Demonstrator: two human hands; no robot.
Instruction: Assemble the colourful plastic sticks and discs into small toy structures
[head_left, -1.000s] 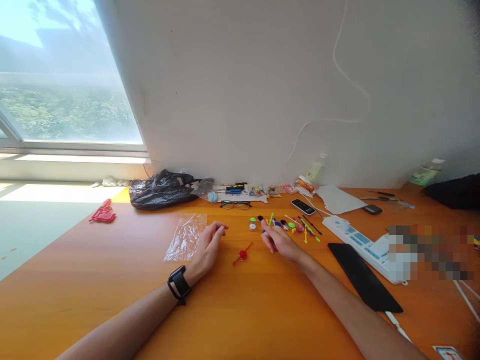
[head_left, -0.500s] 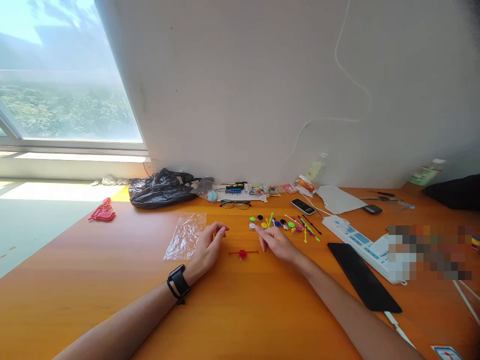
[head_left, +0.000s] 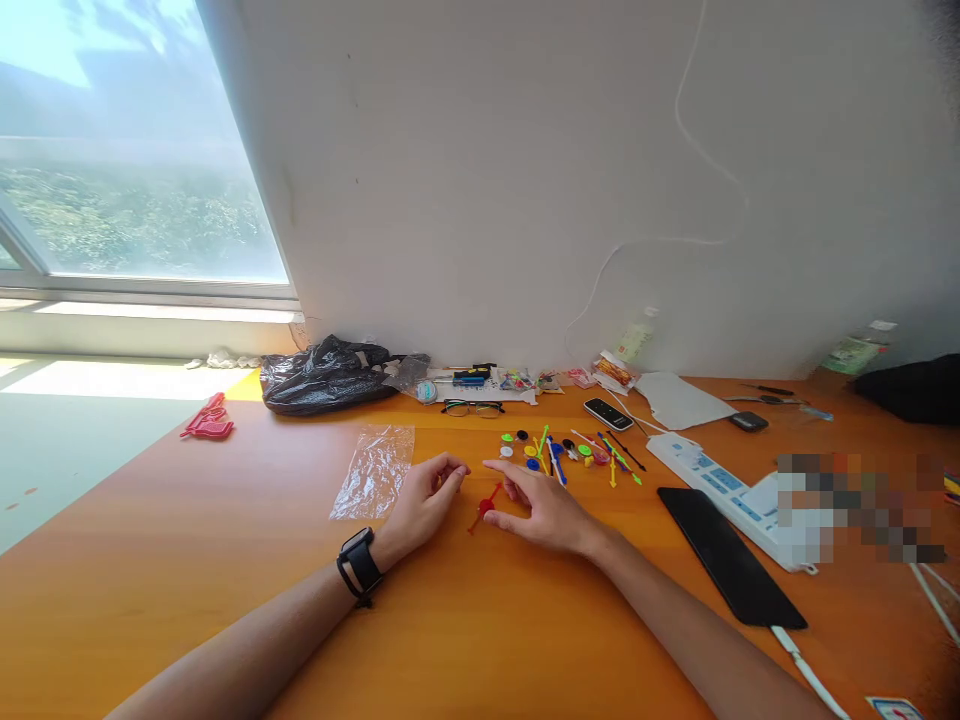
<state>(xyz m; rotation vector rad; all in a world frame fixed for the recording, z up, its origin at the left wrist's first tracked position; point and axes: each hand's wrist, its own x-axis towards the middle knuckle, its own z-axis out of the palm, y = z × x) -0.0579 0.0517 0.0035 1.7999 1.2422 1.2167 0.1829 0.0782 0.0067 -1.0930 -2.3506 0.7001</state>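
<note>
A red arrow spinner (head_left: pixel 487 506) with a round middle lies on the wooden table between my hands, its arrow slanting up to the right. My right hand (head_left: pixel 551 508) is just right of it, thumb and fingers apart, with the thumb tip close to the round middle. Whether the thumb touches it I cannot tell. My left hand (head_left: pixel 427 500), a black watch (head_left: pixel 360 562) on its wrist, rests to the left with fingers curled toward the thumb and nothing visible in them. Beyond my right hand lie several small coloured discs (head_left: pixel 531 452) and plastic arrows (head_left: pixel 613 468).
A clear plastic bag (head_left: pixel 373 472) lies left of my left hand. Farther back are a black bag (head_left: pixel 322 378), glasses (head_left: pixel 472 408) and a remote (head_left: pixel 608 414). On the right are a power strip (head_left: pixel 724 490) and a black phone (head_left: pixel 727 550). A red plastic piece (head_left: pixel 210 420) lies far left.
The spinner's arrow has turned from lying level to slanting. My right hand has moved left toward it, its fingers spreading. My left hand has shifted slightly right.
</note>
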